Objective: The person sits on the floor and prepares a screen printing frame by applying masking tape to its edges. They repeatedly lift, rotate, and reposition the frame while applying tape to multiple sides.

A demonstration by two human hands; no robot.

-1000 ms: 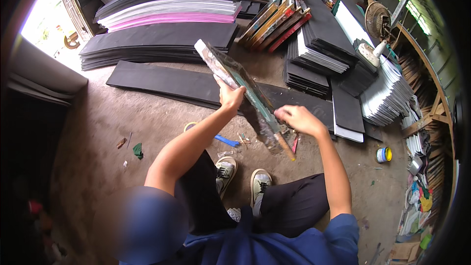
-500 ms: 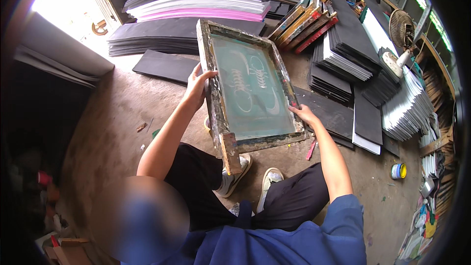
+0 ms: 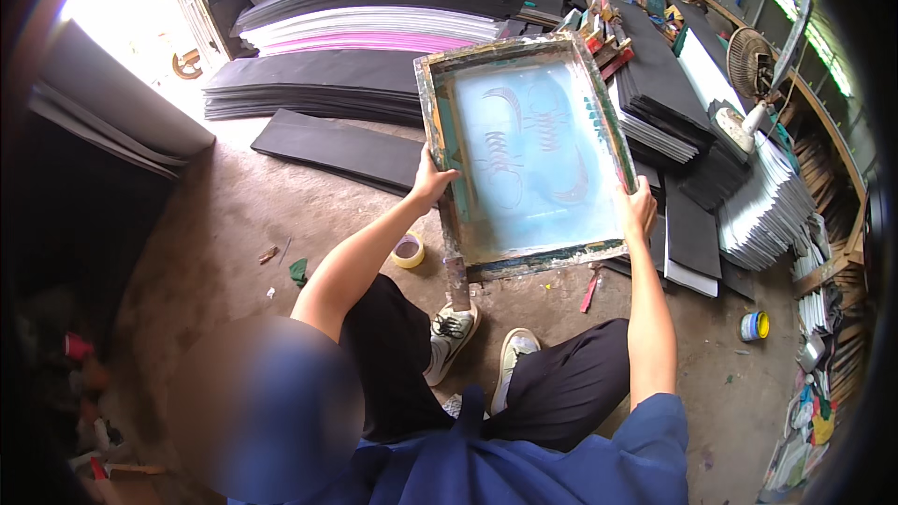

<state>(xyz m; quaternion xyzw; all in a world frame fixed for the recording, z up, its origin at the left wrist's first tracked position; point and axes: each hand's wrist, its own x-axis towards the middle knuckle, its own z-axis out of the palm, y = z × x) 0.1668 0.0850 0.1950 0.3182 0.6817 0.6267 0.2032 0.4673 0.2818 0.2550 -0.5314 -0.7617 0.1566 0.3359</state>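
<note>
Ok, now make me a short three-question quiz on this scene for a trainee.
1. True or false: the left hand and the right hand both grip the paint-stained rectangular frame with blue-green mesh.
2. Fill in: the yellow ring-shaped tape roll lies on the ___.
3. Which is farther right in the picture? A: the tape roll; B: the blue-and-yellow cylindrical can.

Key: 1 true; 2 floor; 3 B.
</note>
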